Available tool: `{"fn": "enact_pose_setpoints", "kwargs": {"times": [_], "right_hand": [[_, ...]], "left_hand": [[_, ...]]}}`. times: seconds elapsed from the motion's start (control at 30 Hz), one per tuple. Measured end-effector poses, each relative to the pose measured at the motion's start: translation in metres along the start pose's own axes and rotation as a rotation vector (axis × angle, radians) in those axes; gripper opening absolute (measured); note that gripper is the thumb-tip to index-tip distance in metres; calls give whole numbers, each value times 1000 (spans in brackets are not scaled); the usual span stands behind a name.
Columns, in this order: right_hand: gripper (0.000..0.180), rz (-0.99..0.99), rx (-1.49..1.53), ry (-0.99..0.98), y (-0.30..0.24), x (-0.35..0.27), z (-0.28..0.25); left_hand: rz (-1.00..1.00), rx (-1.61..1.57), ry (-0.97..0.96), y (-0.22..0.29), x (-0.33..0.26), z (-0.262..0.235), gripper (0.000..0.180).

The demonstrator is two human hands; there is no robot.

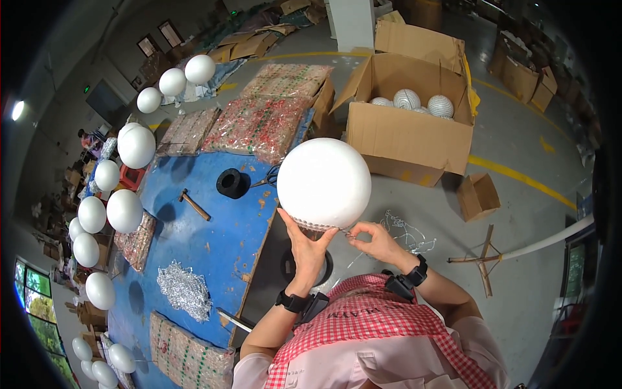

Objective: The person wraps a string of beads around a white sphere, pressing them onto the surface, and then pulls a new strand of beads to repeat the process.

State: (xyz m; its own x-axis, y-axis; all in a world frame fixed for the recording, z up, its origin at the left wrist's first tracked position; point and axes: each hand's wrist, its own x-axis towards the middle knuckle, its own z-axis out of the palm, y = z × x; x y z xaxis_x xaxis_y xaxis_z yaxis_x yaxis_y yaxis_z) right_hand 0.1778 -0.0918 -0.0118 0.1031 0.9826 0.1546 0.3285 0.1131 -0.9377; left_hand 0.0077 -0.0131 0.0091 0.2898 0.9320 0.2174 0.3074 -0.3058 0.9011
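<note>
A large smooth white ball [324, 180] is held up in front of me, past the right edge of the blue table [214, 214]. My left hand [306, 254] supports it from below, thumb and fingers against its near side. A thin silvery beaded strand [310, 225] curves along the ball's lower part. My right hand [377, 244] pinches the strand at the ball's lower right with thumb and forefinger. More loose silver strand [409, 236] appears just beyond the right hand. The ball's underside is hidden.
On the table are a hammer [194, 205], a black spool-like object [232, 184], scissors [267, 179], a silver strand heap [184, 290] and wrapped bundles [259, 123]. White balls [124, 211] stand along its left side. An open carton [408, 146] holds silver-wrapped balls; a small box [478, 196] sits nearby.
</note>
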Motion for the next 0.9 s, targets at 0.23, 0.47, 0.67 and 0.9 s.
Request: {"fn": "enact_pose_setpoints", "kwargs": {"times": [0.23, 0.47, 0.67, 0.9], "right_hand": [[12, 26, 98, 59, -4, -3, 1], [13, 109, 113, -125, 8, -2, -6], [13, 191, 449, -36, -13, -14, -22], [8, 33, 144, 105, -32, -14, -34]], "left_hand": [[1, -14, -16, -4, 0, 0, 121], [-30, -30, -22, -2, 0, 0, 121], [-41, -119, -19, 3, 3, -4, 123], [-98, -291, -25, -5, 6, -7, 122]]}}
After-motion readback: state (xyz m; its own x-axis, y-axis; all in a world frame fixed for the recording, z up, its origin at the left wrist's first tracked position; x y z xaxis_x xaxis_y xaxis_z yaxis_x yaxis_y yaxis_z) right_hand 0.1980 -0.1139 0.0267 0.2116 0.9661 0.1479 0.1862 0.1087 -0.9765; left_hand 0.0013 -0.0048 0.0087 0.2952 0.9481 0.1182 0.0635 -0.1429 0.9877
